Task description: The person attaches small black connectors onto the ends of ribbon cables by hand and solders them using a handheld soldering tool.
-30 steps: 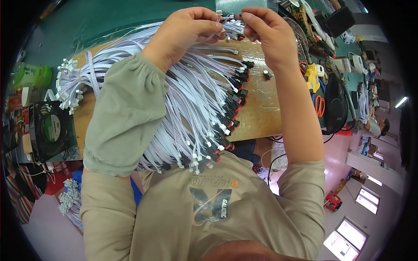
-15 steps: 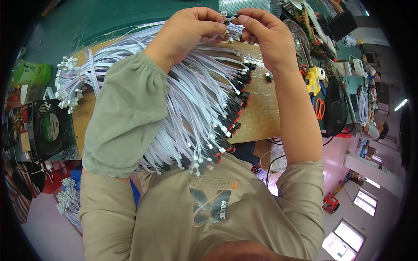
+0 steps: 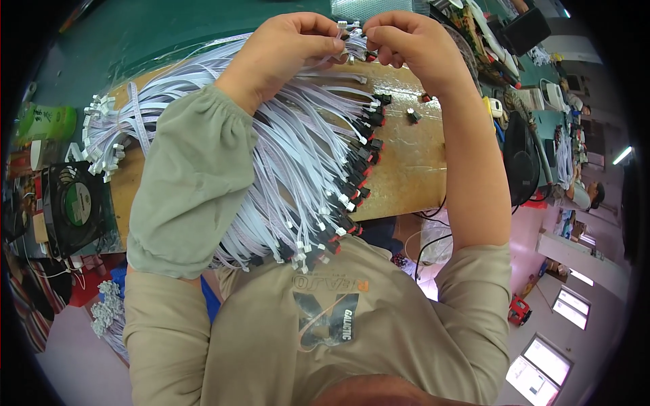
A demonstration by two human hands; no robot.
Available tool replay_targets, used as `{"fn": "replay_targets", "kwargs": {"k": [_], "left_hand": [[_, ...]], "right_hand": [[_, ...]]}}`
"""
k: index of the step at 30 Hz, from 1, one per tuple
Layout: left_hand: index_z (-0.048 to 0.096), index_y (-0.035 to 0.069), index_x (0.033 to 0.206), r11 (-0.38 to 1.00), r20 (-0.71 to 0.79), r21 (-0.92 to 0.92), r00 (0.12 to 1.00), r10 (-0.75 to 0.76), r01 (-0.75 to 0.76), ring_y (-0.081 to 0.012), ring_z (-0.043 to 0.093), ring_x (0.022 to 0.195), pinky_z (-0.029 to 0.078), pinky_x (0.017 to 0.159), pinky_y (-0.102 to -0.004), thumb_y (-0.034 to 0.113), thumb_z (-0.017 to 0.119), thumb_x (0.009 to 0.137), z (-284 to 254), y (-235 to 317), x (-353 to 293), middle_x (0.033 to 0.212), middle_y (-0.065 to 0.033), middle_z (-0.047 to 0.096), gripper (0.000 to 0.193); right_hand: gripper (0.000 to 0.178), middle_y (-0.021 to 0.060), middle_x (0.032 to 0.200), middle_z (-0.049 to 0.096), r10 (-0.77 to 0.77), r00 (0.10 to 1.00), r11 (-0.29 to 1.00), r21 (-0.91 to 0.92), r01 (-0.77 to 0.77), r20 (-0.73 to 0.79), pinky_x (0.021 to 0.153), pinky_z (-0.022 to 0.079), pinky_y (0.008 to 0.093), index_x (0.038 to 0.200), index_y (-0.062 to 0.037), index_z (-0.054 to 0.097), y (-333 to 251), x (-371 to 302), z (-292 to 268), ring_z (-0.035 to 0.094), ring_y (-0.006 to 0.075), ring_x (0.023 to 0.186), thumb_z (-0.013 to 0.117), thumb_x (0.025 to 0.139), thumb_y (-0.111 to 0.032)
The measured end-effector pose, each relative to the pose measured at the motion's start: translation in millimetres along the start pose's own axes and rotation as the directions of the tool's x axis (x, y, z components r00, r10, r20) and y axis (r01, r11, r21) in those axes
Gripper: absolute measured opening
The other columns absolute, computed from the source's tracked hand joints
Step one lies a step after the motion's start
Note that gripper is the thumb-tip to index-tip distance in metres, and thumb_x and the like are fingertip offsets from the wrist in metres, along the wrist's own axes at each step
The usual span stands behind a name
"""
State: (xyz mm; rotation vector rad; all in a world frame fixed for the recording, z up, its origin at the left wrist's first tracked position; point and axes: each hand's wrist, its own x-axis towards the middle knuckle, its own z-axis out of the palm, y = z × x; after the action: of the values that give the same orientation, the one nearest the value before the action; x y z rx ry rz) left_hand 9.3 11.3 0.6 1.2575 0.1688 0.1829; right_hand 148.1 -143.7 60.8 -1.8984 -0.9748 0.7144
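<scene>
Near the far edge of the board, my left hand (image 3: 288, 54) pinches a thin white cable whose white connector (image 3: 342, 26) stands up past the fingertips. My right hand (image 3: 416, 51) is just to its right, fingers curled and thumb close to the index finger; anything between them is too small to make out. Under both wrists spreads a big bundle of white flat cables (image 3: 271, 162). White plugs (image 3: 101, 135) end it on the left, and black and red connectors (image 3: 365, 149) fan out along its right side. A loose small black-and-white connector (image 3: 413, 116) lies below my right hand.
The bundle rests on a brown board (image 3: 406, 183) on a green table (image 3: 169, 27). A black fan (image 3: 73, 206) and a green bottle (image 3: 57, 123) stand at left. Black wires (image 3: 433, 237) hang off the front edge. At right are tools and a black device (image 3: 520, 159).
My right hand has drawn slightly right, away from the left, and the dark piece between the two hands no longer shows there. My left hand has shifted slightly left, still pinching the cable.
</scene>
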Motion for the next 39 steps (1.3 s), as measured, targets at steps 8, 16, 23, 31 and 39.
{"fn": "replay_targets", "kwargs": {"k": [8,16,23,31,39], "left_hand": [[0.059,-0.001,0.102,0.998,0.008,0.057,1.0,0.024,-0.025,-0.0127,0.062,0.083,0.047,0.075,-0.0232,0.012,0.065,0.085,1.1,3.0,-2.2,0.09,-0.0074,0.065,0.022],[0.059,0.0,0.1,0.993,0.008,0.111,0.999,0.049,-0.049,-0.0107,0.058,0.077,0.046,0.074,-0.0229,0.013,0.065,0.085,13.9,9.1,-6.2,0.086,-0.0061,0.064,0.02],[0.06,0.004,0.092,0.994,-0.065,0.108,0.998,-0.02,0.027,-0.0072,0.053,0.065,0.045,0.059,-0.0208,0.013,0.065,0.088,12.9,7.9,-6.1,0.074,0.0,0.058,0.012],[0.059,0.001,0.088,0.997,-0.136,-0.034,0.988,-0.076,0.072,-0.0123,0.058,0.065,0.049,0.061,-0.0246,0.009,0.062,0.087,6.4,7.8,2.0,0.076,-0.0061,0.061,0.009],[0.061,0.001,0.096,0.909,0.237,0.415,0.959,-0.154,0.043,-0.0072,0.055,0.087,0.043,0.08,-0.022,0.011,0.066,0.085,6.1,7.6,-11.2,0.098,-0.0032,0.064,0.016]], "right_hand": [[0.025,0.0005,0.077,0.063,-0.007,0.999,0.996,-0.084,0.01,0.04,0.057,0.04,0.02,0.097,-0.004,0.067,-5.2,-5.4,13.6,0.054,0.0056,0.064,0.067,0.084,-0.026],[0.013,-0.001,0.071,0.061,0.074,0.995,0.996,0.062,-0.07,-0.063,0.054,0.042,0.0199,0.09,0.0006,0.066,-6.1,-5.9,14.9,0.052,0.0054,0.06,0.062,0.089,-0.011],[0.014,0.001,0.071,0.061,-0.094,0.985,0.994,-0.072,0.084,-0.146,0.056,0.044,0.0219,0.092,0.0015,0.064,-10.1,-16.4,20.0,0.054,0.0069,0.061,0.061,0.088,-0.012],[0.033,0.0064,0.081,0.064,-0.035,0.939,0.874,-0.467,-0.137,-0.341,0.066,0.047,0.0287,0.104,-0.0035,0.065,45.1,-88.9,-22.2,0.058,0.0157,0.07,0.068,0.083,-0.028],[0.029,0.0125,0.087,0.064,0.015,0.943,0.809,-0.55,-0.207,-0.333,0.072,0.049,0.0347,0.099,-0.0034,0.064,57.3,-114.1,-1.1,0.062,0.0262,0.079,0.066,0.082,-0.026]]}}
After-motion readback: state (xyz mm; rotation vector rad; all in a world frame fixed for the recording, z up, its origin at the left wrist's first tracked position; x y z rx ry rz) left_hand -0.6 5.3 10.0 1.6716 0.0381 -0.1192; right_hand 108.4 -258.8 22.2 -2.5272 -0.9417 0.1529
